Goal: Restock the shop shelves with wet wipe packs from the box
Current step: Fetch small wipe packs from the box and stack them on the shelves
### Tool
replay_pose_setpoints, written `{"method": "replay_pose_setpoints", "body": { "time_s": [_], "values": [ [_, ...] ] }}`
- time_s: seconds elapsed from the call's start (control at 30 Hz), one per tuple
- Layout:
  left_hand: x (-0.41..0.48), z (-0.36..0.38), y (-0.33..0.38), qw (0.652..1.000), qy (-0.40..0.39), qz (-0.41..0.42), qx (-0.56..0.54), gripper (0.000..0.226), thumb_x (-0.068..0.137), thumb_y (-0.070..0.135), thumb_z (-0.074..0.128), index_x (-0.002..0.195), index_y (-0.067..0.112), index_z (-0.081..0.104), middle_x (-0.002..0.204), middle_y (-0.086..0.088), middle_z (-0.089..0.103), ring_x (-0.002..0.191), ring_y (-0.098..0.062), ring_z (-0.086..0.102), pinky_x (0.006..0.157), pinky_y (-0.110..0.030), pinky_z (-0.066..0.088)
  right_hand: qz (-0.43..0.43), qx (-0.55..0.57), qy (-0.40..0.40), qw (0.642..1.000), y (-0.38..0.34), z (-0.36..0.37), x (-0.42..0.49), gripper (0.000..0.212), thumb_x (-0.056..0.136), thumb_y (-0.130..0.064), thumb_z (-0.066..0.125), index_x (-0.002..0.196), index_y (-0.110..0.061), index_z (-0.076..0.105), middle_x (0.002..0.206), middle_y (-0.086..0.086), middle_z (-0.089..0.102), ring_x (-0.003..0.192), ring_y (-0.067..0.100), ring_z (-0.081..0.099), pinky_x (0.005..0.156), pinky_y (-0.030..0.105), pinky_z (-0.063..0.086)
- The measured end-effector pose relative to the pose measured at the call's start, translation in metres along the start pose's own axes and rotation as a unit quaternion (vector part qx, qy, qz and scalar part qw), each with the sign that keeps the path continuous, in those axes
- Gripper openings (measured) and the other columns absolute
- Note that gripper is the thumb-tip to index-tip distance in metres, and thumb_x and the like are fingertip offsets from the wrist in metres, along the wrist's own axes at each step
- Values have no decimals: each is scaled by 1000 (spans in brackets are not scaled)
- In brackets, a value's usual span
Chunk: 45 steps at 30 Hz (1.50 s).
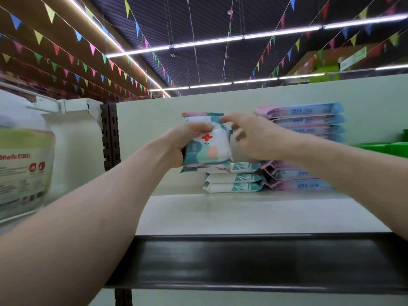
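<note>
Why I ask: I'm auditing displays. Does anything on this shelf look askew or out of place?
Slightly. The pink-and-blue stack sags: its lower packs tilt instead of lying flat. The teal pack stands upright, gripped by the left hand, above the flat teal stack. No damage or spills visible.

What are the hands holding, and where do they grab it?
A wet wipe pack with a red cross. The left hand grips its left edge; the right hand pinches its top right corner.
</note>
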<state>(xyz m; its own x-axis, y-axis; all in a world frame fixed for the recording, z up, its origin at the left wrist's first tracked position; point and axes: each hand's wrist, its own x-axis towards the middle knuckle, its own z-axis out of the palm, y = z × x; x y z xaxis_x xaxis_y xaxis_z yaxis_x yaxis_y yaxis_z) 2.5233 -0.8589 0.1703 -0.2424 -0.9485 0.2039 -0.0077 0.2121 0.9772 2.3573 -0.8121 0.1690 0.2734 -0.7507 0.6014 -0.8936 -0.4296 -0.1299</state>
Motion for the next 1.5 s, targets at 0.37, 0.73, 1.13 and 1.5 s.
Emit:
{"method": "replay_pose_setpoints", "body": {
  "time_s": [0.37,0.73,1.13,1.5],
  "values": [
    [-14,2,5,998,-57,-20,21,20,93,27,48,93,9,56,64,-8,69,51,-19,65,51,-24,56,-190,-256,70,945,14,7,7,59,94,-16,52,149,-21,30,152,3,35,134,23,40,100,47,44],
    [-4,-4,8,986,124,4,111,20,98,16,50,84,10,62,69,-5,67,50,-15,63,45,-26,55,-160,-277,80,944,10,9,7,29,100,-18,36,119,-12,57,113,2,60,87,24,59,82,41,47],
    [9,-4,-6,795,176,164,557,29,87,1,54,97,19,73,101,-2,67,92,-26,61,83,-38,56,16,-338,2,941,-1,14,3,19,99,-16,38,84,-13,49,91,8,52,91,27,54,73,34,44],
    [14,3,-18,740,64,180,645,14,78,17,61,67,9,64,80,1,47,81,-19,51,68,-30,47,-2,-361,-81,929,12,12,3,16,84,-3,52,72,-13,50,95,6,59,87,26,59,68,33,48]
  ]
}}
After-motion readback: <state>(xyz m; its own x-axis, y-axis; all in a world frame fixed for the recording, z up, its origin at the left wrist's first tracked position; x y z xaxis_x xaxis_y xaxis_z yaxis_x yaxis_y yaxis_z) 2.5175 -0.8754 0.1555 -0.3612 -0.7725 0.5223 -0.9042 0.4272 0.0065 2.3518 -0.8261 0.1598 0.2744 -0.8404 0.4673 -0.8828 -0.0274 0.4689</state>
